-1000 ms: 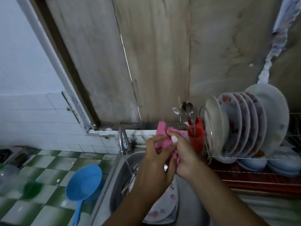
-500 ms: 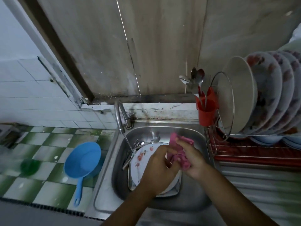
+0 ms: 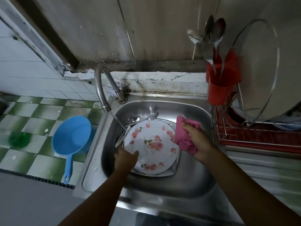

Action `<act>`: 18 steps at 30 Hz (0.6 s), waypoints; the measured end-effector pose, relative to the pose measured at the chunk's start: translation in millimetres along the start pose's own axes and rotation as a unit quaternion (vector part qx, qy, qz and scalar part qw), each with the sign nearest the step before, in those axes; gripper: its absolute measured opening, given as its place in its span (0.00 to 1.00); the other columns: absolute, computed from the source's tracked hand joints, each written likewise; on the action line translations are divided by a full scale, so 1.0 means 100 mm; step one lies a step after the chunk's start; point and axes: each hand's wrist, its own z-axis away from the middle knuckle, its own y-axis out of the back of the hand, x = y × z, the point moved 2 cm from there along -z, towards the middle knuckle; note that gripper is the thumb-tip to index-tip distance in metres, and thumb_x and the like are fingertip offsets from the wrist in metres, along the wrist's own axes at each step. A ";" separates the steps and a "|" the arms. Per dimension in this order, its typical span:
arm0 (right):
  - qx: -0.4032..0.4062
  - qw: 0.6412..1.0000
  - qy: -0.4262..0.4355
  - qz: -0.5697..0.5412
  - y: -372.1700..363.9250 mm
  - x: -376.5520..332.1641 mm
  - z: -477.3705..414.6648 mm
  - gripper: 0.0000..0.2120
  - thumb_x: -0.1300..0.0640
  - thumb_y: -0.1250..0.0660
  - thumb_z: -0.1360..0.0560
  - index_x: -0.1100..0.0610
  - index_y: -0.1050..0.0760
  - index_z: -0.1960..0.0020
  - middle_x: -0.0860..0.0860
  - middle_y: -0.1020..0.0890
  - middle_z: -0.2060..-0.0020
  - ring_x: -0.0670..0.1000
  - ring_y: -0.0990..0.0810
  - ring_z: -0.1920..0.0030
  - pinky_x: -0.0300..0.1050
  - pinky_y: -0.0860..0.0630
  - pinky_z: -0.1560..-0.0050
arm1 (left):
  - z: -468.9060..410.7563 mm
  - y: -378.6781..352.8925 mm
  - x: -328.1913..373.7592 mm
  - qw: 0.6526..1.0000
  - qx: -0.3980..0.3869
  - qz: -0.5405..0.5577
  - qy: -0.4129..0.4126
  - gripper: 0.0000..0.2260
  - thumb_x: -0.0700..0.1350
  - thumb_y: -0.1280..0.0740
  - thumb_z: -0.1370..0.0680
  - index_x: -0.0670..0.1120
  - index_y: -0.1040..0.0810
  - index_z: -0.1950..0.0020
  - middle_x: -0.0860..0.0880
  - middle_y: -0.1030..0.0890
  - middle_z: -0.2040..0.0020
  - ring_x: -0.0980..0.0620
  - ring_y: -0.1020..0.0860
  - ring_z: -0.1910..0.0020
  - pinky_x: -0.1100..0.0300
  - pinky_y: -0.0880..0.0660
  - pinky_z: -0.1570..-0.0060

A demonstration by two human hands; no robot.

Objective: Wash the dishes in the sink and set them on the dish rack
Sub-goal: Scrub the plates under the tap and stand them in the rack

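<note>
A white plate with pink flowers [image 3: 152, 145] lies on top of other dishes in the steel sink [image 3: 192, 180]. My left hand [image 3: 125, 159] grips its near-left rim, thumb on the plate's face. My right hand [image 3: 197, 142] holds a bunched pink cloth [image 3: 184, 136] just right of the plate, above the sink. Spoons and other cutlery [image 3: 138, 119] lie at the plate's far-left edge. A thin stream of water runs from the curved tap [image 3: 101, 88] onto the cutlery. The red wire dish rack [image 3: 254, 136] stands right of the sink with a large pale plate [image 3: 260, 75] upright in it.
A red cup [image 3: 221, 85] with spoons hangs at the rack's left end. A blue plastic scoop [image 3: 71, 141] lies left of the sink on the green and white tiles, and a green thing [image 3: 19, 139] sits further left. A wooden wall rises behind the sink.
My head has tilted down toward the sink. Both hands came down from the wall; my left hand let go of the cloth and took the plate's rim, my right hand keeps the cloth.
</note>
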 end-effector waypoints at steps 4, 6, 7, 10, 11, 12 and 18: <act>0.009 0.999 0.007 0.039 0.07 0.10 -0.11 0.12 0.50 0.28 0.23 0.51 0.19 0.42 0.54 0.15 0.48 0.57 0.14 0.50 0.58 0.18 0.44 | 0.03 -0.08 0.02 0.996 0.043 -0.083 0.006 0.40 0.56 0.24 0.26 0.40 0.40 0.23 0.37 0.35 0.29 0.36 0.26 0.34 0.46 0.24 0.39; 0.014 0.999 0.008 0.046 0.09 0.12 -0.14 0.13 0.49 0.28 0.23 0.52 0.20 0.40 0.55 0.15 0.48 0.56 0.14 0.50 0.55 0.17 0.47 | -0.01 -0.11 0.04 0.990 0.049 -0.131 -0.017 0.40 0.54 0.23 0.26 0.38 0.41 0.24 0.36 0.35 0.29 0.37 0.25 0.35 0.47 0.24 0.39; 0.017 0.999 0.007 0.046 0.10 0.14 -0.15 0.14 0.49 0.28 0.23 0.53 0.20 0.40 0.55 0.15 0.48 0.56 0.14 0.50 0.53 0.17 0.48 | 0.00 -0.12 0.05 0.987 0.050 -0.153 -0.028 0.40 0.53 0.23 0.26 0.38 0.41 0.25 0.36 0.35 0.29 0.37 0.24 0.36 0.48 0.24 0.39; 0.017 0.999 0.002 0.049 0.11 0.20 -0.17 0.14 0.50 0.28 0.23 0.53 0.20 0.40 0.56 0.15 0.47 0.56 0.15 0.48 0.54 0.18 0.46 | -0.03 -0.11 0.04 0.985 0.049 -0.162 -0.027 0.40 0.50 0.21 0.28 0.39 0.40 0.26 0.36 0.36 0.28 0.37 0.24 0.36 0.48 0.23 0.39; 0.016 0.999 0.001 0.051 0.11 0.22 -0.17 0.13 0.51 0.28 0.23 0.53 0.20 0.40 0.56 0.15 0.47 0.57 0.15 0.48 0.55 0.18 0.45 | -0.03 -0.10 0.04 0.987 0.049 -0.153 -0.022 0.40 0.49 0.21 0.28 0.39 0.40 0.26 0.35 0.36 0.28 0.36 0.24 0.36 0.48 0.23 0.39; 0.017 0.998 0.000 0.052 0.10 0.24 -0.17 0.12 0.51 0.28 0.23 0.53 0.20 0.41 0.56 0.15 0.47 0.57 0.15 0.48 0.55 0.18 0.44 | -0.03 -0.08 0.04 0.989 0.051 -0.138 -0.018 0.40 0.47 0.20 0.28 0.39 0.40 0.26 0.35 0.37 0.29 0.36 0.24 0.36 0.48 0.23 0.39; 0.021 0.998 0.005 0.060 0.11 0.30 -0.17 0.10 0.50 0.27 0.23 0.52 0.19 0.43 0.56 0.14 0.47 0.58 0.15 0.47 0.59 0.19 0.41 | -0.05 -0.05 0.03 0.985 0.042 -0.166 -0.006 0.40 0.49 0.21 0.27 0.37 0.42 0.26 0.32 0.32 0.31 0.36 0.24 0.36 0.50 0.24 0.39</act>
